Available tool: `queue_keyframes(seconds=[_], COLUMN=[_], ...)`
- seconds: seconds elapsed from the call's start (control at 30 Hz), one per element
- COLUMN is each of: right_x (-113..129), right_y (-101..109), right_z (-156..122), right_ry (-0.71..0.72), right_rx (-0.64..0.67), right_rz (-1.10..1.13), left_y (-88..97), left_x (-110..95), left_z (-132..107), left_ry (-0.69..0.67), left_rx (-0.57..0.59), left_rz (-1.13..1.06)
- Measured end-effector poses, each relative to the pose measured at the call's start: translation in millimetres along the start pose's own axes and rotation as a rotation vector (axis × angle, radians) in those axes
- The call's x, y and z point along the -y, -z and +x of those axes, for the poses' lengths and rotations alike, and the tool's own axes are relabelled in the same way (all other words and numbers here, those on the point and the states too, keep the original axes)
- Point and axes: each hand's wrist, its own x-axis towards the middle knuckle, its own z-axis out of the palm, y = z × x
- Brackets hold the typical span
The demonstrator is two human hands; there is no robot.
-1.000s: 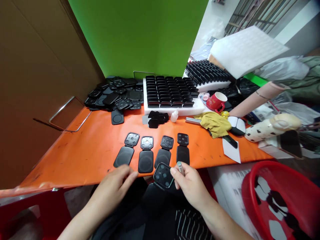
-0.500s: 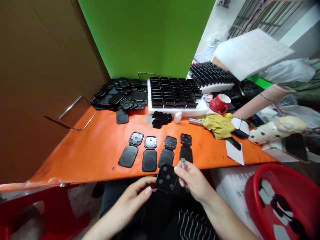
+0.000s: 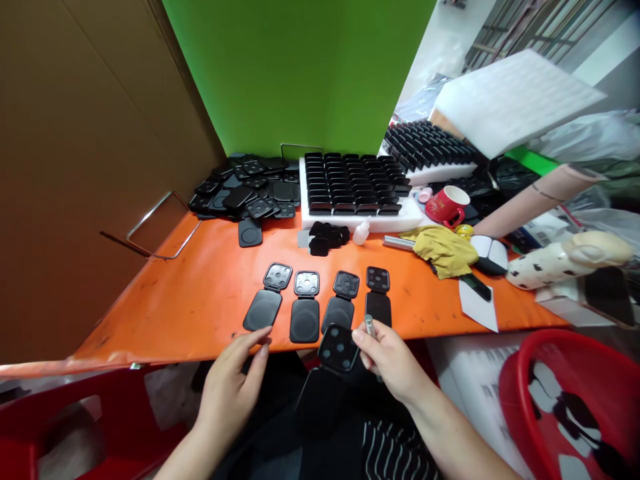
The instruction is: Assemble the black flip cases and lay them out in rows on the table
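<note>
My right hand (image 3: 387,357) is closed around a small silver pen-like tube (image 3: 369,326) and also pinches the upper square half of an opened black hinged case (image 3: 330,373) above my lap. My left hand (image 3: 235,380) is open, its fingers stretched toward the front edge of the orange table (image 3: 200,300), the fingertips just below the leftmost of several opened black cases (image 3: 263,300) laid in a row.
A heap of black cases (image 3: 245,190) lies at the back left. A white foam tray (image 3: 350,187) holds rows of black parts. A red mug (image 3: 447,205), a yellow cloth (image 3: 440,247) and a red basket (image 3: 575,393) are on the right.
My left hand has left the held case and moved left and forward to the table's front edge. My right hand with the case has stayed near the same spot.
</note>
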Motion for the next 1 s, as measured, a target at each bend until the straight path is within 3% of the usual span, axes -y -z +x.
queue_keyframes(seconds=[0.07,0.17,0.23,0.3,0.37,0.5,0.63,0.7,0.83,1.0], right_x=[-0.8,-2.1,-1.2,2.4,8.5,18.9,20.8,22.0,27.4,26.9], right_y=[-3.4,-9.8,-13.3,-15.4,-17.0,-22.7,-28.1,-27.8,-22.5,-20.3], right_z=[0.7,3.0,3.4,1.2,-3.5,-11.5,-10.3,-9.1,-8.6,-8.6], right_ry=[0.008,0.037,0.117,0.233,0.32,0.333,0.313,0.321,0.345,0.32], right_rx=[0.024,0.07,-0.002,-0.127,-0.165,-0.033,-0.044,-0.022,0.097,0.075], right_rz=[-0.005,-0.025,-0.086,-0.22,-0.419,-0.79,-1.011,-1.065,-1.019,-0.945], left_y=[-9.1,-27.5,-37.5,-43.6,-46.7,-49.3,-50.2,-50.3,-52.3,-57.0], left_x=[-15.5,-40.9,-52.0,-55.6,-53.9,-47.8,-45.1,-43.8,-41.4,-39.2], left_z=[-4.1,-10.6,-12.6,-11.7,-9.4,-8.7,-10.8,-11.0,-12.6,-16.7], left_ry=[0.143,0.308,0.409,0.449,0.398,0.165,-0.106,-0.17,-0.13,-0.076], left_rx=[0.222,0.649,0.742,0.686,0.595,0.507,0.468,0.469,0.507,0.5], left_rz=[-0.349,-0.922,-1.085,-1.054,-0.918,-0.545,-0.157,-0.057,-0.04,-0.09])
